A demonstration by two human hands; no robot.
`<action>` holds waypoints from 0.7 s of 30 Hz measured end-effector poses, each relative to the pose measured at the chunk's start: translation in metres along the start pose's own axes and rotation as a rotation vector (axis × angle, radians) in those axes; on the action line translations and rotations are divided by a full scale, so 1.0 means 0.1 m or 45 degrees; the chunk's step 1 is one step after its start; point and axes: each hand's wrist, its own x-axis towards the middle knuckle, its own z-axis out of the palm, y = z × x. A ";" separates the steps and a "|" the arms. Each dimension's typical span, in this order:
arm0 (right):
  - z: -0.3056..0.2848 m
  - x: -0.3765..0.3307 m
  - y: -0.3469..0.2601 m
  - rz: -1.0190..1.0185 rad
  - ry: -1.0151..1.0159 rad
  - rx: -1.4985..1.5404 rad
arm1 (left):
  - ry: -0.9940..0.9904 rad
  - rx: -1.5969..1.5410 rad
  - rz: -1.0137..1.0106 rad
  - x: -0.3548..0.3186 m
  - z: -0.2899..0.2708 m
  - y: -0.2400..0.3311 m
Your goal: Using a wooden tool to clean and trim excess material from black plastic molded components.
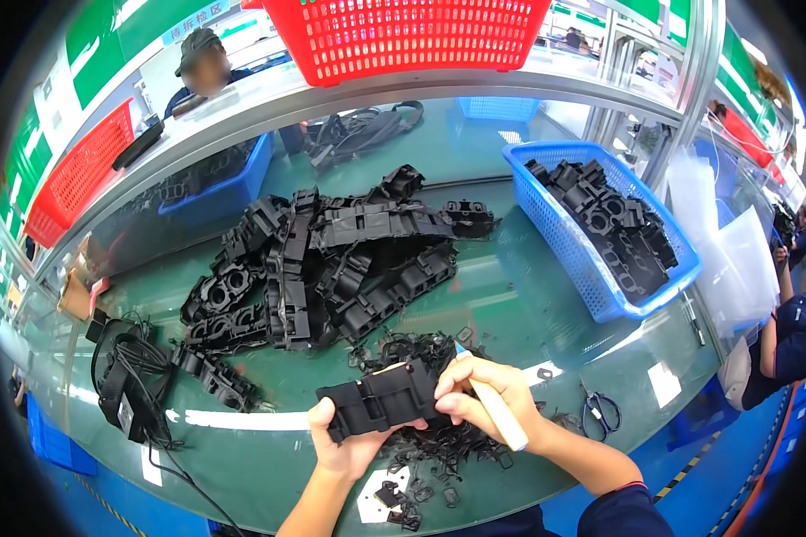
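Note:
My left hand (347,449) grips a long black plastic moulded part (376,400) from below, thumb at its left end. The part is tilted, its ribbed, boxy side facing up. In my right hand (497,394) lies a pen-shaped tool with a cream handle (500,415) and a blue upper end, slanting across the palm. The fingertips of this hand touch or nearly touch the part's right end; which, I cannot tell. Below and behind the part spreads a heap of small black plastic scraps (457,452), partly hidden by my hands.
A large pile of black moulded parts (367,228) covers the green table's middle. More fill a blue basket (600,291) at the right. Scissors (600,413) lie near my right forearm, a cabled black device (125,380) at the left. Overhead, a shelf bears a red basket (403,45).

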 end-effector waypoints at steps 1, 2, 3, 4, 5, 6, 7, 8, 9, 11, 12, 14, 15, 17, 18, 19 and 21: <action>0.01 0.01 0.03 -0.116 0.011 -0.087 | 0.002 -0.008 0.018 0.00 0.00 0.01; 0.01 0.02 0.07 -0.231 0.020 -0.173 | 0.006 -0.017 0.037 0.00 -0.01 0.01; 0.01 0.01 0.06 -0.211 0.033 -0.159 | -0.009 -0.005 0.045 0.00 -0.02 0.00; 0.03 0.01 0.04 -0.193 0.043 -0.139 | -0.001 -0.015 0.041 0.00 -0.02 0.01; 0.04 0.01 0.04 -0.174 0.051 -0.120 | 0.007 -0.025 0.037 0.00 -0.01 0.00; 0.03 0.01 0.06 -0.196 0.035 -0.153 | 0.014 -0.036 0.034 0.00 -0.01 0.00; 0.02 0.01 0.08 -0.220 0.016 -0.183 | -0.034 -0.067 0.048 -0.01 -0.03 -0.01; 0.02 0.01 0.09 -0.244 -0.003 -0.213 | -0.086 -0.109 0.024 -0.01 -0.05 -0.01; 0.01 0.02 0.08 -0.258 -0.001 -0.233 | -0.139 -0.151 0.000 -0.01 -0.07 -0.02; 0.01 0.01 0.08 -0.206 0.037 -0.197 | -0.296 -0.239 -0.063 0.00 -0.13 -0.01; 0.01 0.00 0.08 -0.180 0.057 -0.180 | -0.312 -0.402 -0.083 0.00 -0.12 0.00; 0.00 0.01 0.06 -0.184 0.077 -0.174 | -0.343 -0.735 -0.119 0.00 -0.06 0.01; 0.00 0.02 0.06 -0.182 0.081 -0.167 | -0.390 -0.850 -0.133 0.00 -0.09 -0.01; -0.01 0.02 0.07 -0.185 0.082 -0.173 | -0.380 -0.909 -0.120 0.00 -0.10 -0.04; 0.00 0.03 0.07 -0.192 0.094 -0.192 | -0.375 -0.937 -0.113 -0.01 -0.10 -0.05; 0.00 0.04 0.07 -0.198 0.110 -0.212 | -0.289 -0.406 -0.134 -0.02 -0.09 0.03; -0.01 0.04 0.08 -0.211 0.131 -0.301 | -0.320 -0.398 -0.136 0.00 -0.09 0.05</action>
